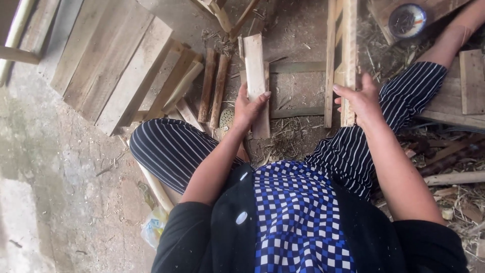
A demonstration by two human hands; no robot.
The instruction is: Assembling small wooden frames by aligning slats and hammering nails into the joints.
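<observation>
Rough concrete floor (55, 167), littered with straw and wood chips, carries all the work, and the person sits low on it with knees apart in striped trousers. Between the knees the left hand (248, 108) is closed around the lower part of a short pale plank (255, 76), thumb over its face, so the plank lies lengthwise away from the body and is steady. The right hand (359, 100) lies on the near end of a slatted wooden frame (339, 55), fingers curled over one of its long slats; this seems to keep the frame from sliding. Plank and frame are near each other but apart. Two darker sticks (214, 83) lie just beside the plank, within easy reach. A panel of wide boards (108, 60) rests tilted at the left. Far at the upper right a small round bowl (407, 20) sits on a board; what it contains I cannot tell.
</observation>
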